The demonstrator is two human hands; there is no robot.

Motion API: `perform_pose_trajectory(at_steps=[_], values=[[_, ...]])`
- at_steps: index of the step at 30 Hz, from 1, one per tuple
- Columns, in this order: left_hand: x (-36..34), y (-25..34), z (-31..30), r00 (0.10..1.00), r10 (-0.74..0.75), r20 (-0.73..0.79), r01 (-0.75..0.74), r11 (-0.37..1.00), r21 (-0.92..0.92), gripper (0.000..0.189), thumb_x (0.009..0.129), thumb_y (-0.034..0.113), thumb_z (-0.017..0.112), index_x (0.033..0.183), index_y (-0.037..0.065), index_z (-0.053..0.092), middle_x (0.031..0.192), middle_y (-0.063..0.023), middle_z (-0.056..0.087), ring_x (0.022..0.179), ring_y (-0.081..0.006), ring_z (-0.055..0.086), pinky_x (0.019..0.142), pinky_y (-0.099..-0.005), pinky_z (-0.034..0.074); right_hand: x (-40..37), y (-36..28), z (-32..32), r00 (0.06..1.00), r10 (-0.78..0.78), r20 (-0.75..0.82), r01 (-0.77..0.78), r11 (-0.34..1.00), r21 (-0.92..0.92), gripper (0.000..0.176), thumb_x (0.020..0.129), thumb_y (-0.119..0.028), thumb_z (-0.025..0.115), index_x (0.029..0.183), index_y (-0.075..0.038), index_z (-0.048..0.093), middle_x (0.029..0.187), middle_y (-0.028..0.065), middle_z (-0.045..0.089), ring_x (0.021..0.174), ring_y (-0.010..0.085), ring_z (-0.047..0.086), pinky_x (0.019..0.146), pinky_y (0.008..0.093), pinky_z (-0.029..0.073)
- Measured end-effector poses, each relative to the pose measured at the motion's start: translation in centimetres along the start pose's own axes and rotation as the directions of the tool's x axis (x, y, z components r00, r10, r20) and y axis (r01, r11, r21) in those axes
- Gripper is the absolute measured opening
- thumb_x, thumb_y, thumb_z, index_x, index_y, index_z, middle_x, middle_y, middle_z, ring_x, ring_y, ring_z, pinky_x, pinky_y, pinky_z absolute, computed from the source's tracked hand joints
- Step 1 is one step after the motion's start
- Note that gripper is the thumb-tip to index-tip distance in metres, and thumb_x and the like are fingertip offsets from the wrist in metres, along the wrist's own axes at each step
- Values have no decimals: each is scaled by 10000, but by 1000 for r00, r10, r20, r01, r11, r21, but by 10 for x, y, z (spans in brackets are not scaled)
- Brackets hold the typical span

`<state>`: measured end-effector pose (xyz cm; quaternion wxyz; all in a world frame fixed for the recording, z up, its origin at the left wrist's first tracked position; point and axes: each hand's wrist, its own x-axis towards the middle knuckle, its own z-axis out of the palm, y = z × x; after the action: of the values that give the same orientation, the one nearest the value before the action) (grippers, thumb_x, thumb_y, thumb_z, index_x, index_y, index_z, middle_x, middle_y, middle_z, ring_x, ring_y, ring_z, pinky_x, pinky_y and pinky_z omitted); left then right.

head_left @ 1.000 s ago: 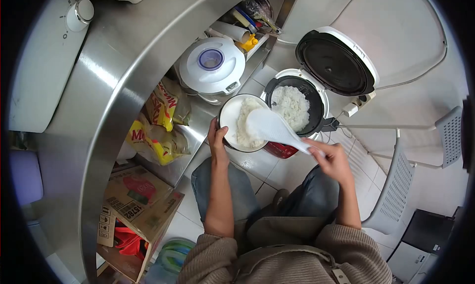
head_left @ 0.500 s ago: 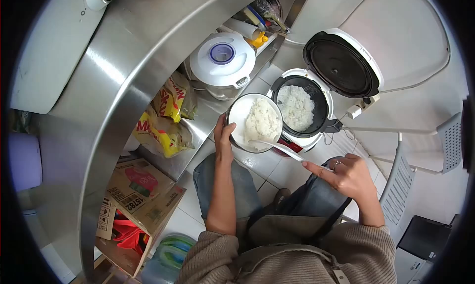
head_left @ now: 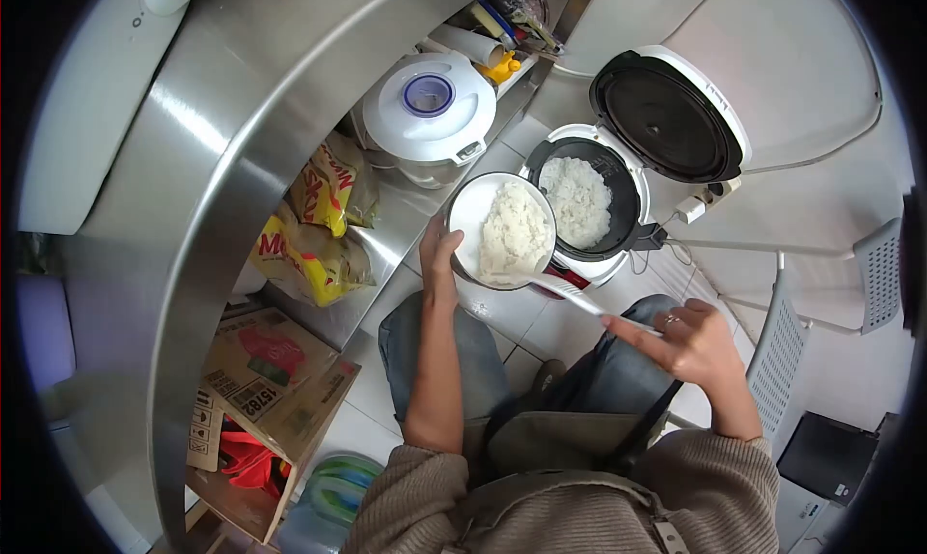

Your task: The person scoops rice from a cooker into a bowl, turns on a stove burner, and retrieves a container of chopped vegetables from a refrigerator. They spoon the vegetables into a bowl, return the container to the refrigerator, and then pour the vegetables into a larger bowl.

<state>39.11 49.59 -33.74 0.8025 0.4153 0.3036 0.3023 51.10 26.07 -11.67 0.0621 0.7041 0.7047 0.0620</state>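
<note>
My left hand (head_left: 439, 259) grips a round white bowl (head_left: 470, 221) with a dark rim by its left side. Cooked white rice (head_left: 515, 227) is heaped in the bowl's right half. In my right hand (head_left: 690, 341) is the handle of a white rice paddle (head_left: 572, 294), its blade against the lower edge of the heap. Just beyond the bowl stands an open rice cooker (head_left: 630, 192), with more rice (head_left: 577, 201) in its dark inner pot. The cooker's lid (head_left: 664, 119) is tipped back. The bowl hides part of the cooker's near side.
Left of the bowl, a steel shelf holds a white-lidded appliance (head_left: 425, 119) and yellow plastic packages (head_left: 299, 259). Below them is a cardboard box (head_left: 275, 370) with red cloth inside. A steel counter (head_left: 212, 119) curves along the left. A perforated grey chair (head_left: 777, 361) is at right.
The paddle's blade has shifted slightly right along the rice in the bowl, and my right hand has moved a little right with it. The bowl remains in my left hand.
</note>
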Motion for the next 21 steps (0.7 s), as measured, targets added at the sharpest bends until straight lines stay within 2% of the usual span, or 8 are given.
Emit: perform_pose_trajectory(at_steps=[4,6,8,10,12,16,18,21], values=[[0,-1,-2,999,33,-26,-33,999,-4,578,727,266,551,1204,-53,477,1114,-142,547,1046,-218,503,939,-302,346,-13,24,-14,985,171,-31,-165,976,141,543,647,-89,619,1175,-218,623,557,0,496,416,120,420,430,279,368],[-1,0,-3,999,43,-18,-43,999,-30,583,723,268,547,1205,-54,478,1121,-143,548,1052,-218,503,942,-304,347,-23,39,-2,831,494,-256,-434,864,257,396,758,-80,592,1151,-130,615,589,63,518,421,198,433,440,319,373],[-1,1,-3,999,51,3,-50,997,-54,589,718,270,542,1206,-54,479,1129,-144,549,1058,-217,504,944,-306,347,-33,64,9,610,764,-210,-666,638,388,287,898,-101,484,1167,-32,556,677,131,568,519,274,505,526,338,426],[1,0,-5,999,15,50,-8,990,-138,608,705,280,534,1209,-56,478,1144,-146,549,1069,-223,507,946,-312,354,-41,104,23,518,831,-203,-770,556,314,298,955,-133,418,1201,17,492,797,185,598,702,287,579,686,341,455],[6,-11,-11,996,-16,84,29,987,-161,621,700,287,529,1211,-62,475,1155,-152,550,1074,-237,514,943,-321,365,-35,142,50,473,778,-413,-647,625,437,322,974,-157,392,1228,25,469,933,205,602,872,276,586,821,340,429],[4,-24,-19,982,-145,121,167,967,-194,619,711,297,532,1220,-51,483,1151,-151,559,1072,-249,525,934,-331,381,-24,190,102,375,873,-310,-530,477,701,390,982,-246,391,1250,30,453,1049,196,588,932,259,579,855,325,425],[0,-24,-18,979,-202,-9,199,970,-138,563,738,345,546,1141,-49,529,1080,-158,595,994,-268,583,883,-353,444,-18,187,91,386,874,-297,-578,480,660,405,984,-266,384,1234,40,468,1062,201,592,954,238,579,864,313,423],[-1,-31,-23,957,-279,-82,259,946,-197,537,743,345,556,1122,-36,538,1080,-155,595,1005,-269,576,889,-357,439,-31,178,114,216,919,-330,-537,394,746,367,979,-274,383,1109,28,546,950,174,614,817,212,554,752,318,428]])
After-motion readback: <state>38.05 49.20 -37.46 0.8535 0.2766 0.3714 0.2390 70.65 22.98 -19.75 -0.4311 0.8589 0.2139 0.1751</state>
